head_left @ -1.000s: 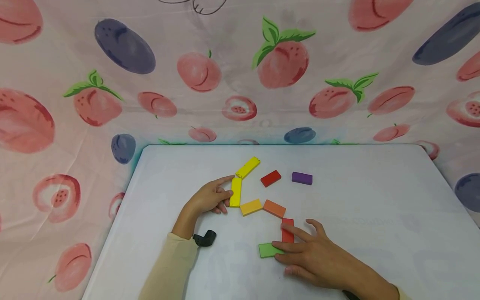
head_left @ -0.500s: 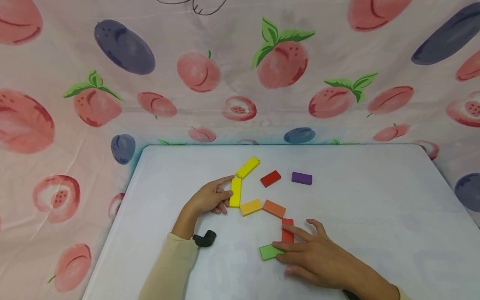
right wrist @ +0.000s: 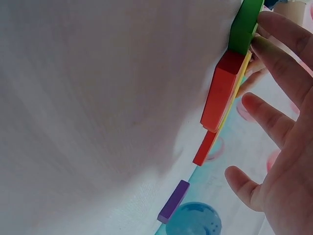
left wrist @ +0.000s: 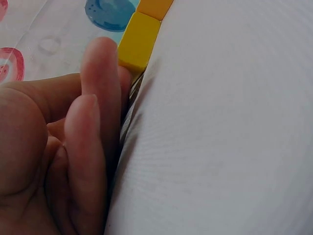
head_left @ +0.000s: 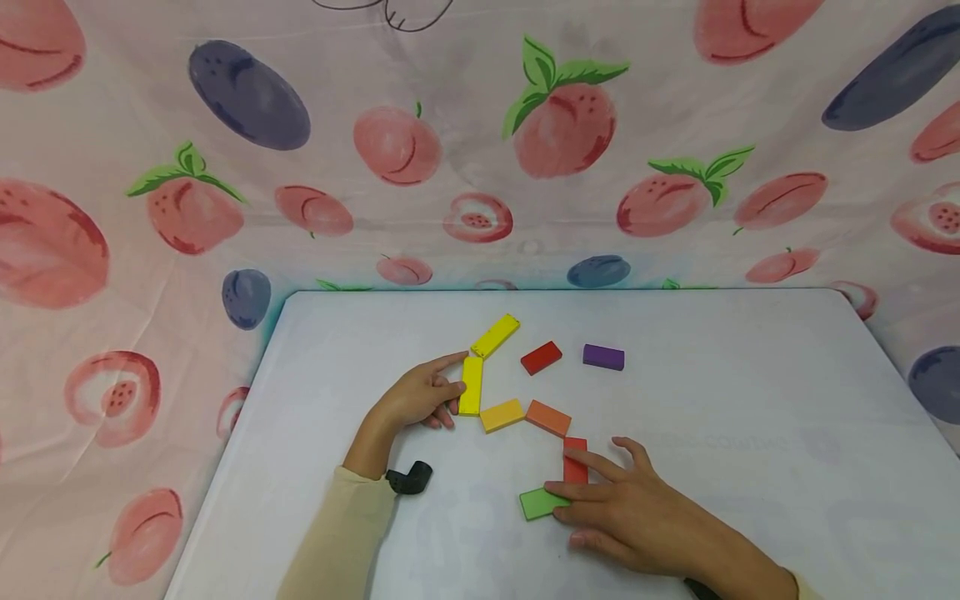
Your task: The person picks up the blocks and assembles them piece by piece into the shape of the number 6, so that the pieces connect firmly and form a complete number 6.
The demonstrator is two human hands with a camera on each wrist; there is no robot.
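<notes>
Coloured flat blocks lie end to end in a bent line: two bright yellow blocks (head_left: pixel 471 396), an amber block (head_left: pixel 502 416), an orange block (head_left: pixel 548 417) and a red block (head_left: pixel 576 447). A green block (head_left: pixel 538 504) slants from the red one's near end. At the nearer yellow block, my left hand (head_left: pixel 416 396) touches its left side with thumb and outstretched index finger. My right hand (head_left: pixel 637 517) is spread over the red and green blocks, fingers straight. Two of its fingertips touch the green block (right wrist: pixel 247 24) in the right wrist view; part of that block is hidden.
A dark red block (head_left: pixel 542 357) and a purple block (head_left: pixel 603 357) lie apart from the line, toward the back. The white table (head_left: pixel 750 375) ends at a fruit-patterned cloth (head_left: pixel 450 75). A black wrist device (head_left: pixel 410 477) sits beside my left sleeve.
Under my right fingertips the green block has turned slightly, its left end shifting toward me and a little right. My left hand and the other blocks stay put.
</notes>
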